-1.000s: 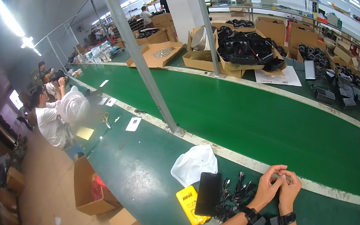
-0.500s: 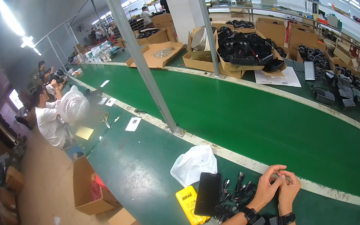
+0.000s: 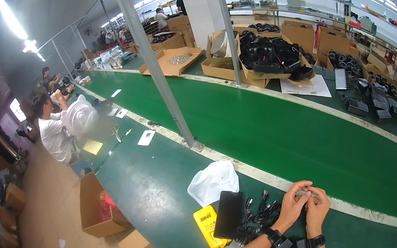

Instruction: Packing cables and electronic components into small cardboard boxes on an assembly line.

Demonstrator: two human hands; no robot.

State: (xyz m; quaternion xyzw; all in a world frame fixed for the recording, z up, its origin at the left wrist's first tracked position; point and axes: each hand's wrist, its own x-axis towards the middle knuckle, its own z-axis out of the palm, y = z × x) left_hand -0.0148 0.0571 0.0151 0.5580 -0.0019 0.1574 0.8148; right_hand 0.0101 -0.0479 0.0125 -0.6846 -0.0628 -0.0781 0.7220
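Note:
My left hand [image 3: 292, 209] and my right hand [image 3: 317, 209] meet at the edge of the green bench, near the raised pale rail. The fingers of both are curled and their tips come together. Anything between them is hidden or too small to make out. Black bands circle both wrists. Just left of my left hand lies a heap of black cables [image 3: 263, 214]. Beside it a black smartphone [image 3: 228, 215] partly covers a yellow box-shaped item [image 3: 206, 224]. A crumpled white plastic bag [image 3: 213, 182] lies behind the phone.
A green conveyor belt [image 3: 263, 128] runs past the bench, with a metal post [image 3: 157, 72] at its near rail. Across it stand cartons of black parts [image 3: 271, 52]. Farther left are scissors [image 3: 115, 132], a white fan [image 3: 81, 116] and a seated person [image 3: 54, 133]. Open cartons [image 3: 97, 205] stand below.
My joined hands have shifted very slightly, with the fingers still together. The seated person's raised arm has moved a little. The things on the bench stay in place.

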